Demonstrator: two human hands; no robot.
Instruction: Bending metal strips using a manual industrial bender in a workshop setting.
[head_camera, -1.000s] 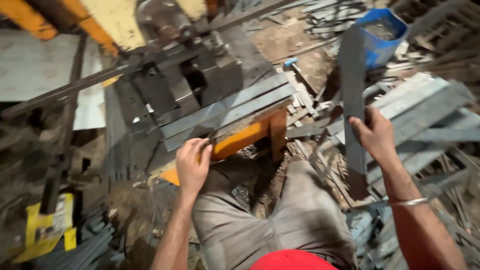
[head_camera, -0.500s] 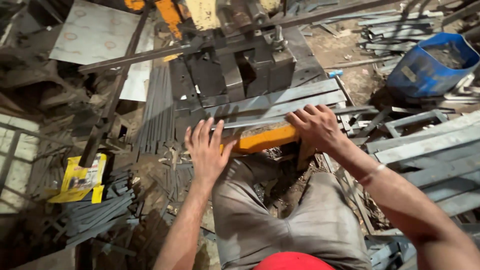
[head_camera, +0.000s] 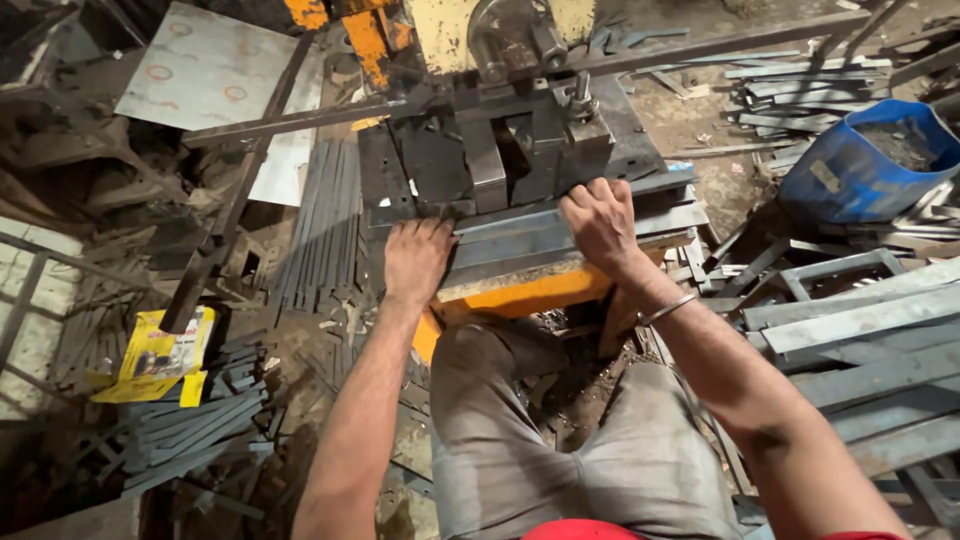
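I sit in front of a press machine (head_camera: 500, 150) with a yellow and orange frame. A flat grey metal strip (head_camera: 520, 240) lies across its orange table (head_camera: 520, 295). My left hand (head_camera: 415, 260) rests palm down on the left end of the strip, fingers together. My right hand (head_camera: 600, 220) grips the strip further right, fingers curled over its far edge near the die block. A thin bangle circles my right wrist.
A blue bucket (head_camera: 865, 165) stands at the right. Long steel strips and angle pieces (head_camera: 860, 320) pile up to the right and behind. Cut short strips (head_camera: 195, 430) and a yellow packet (head_camera: 160, 355) lie at the left. A long lever bar (head_camera: 300, 120) crosses the machine.
My right hand brought a metal strip from the pile at the right onto the machine table. Both hands moved forward and now press the strip toward the die.
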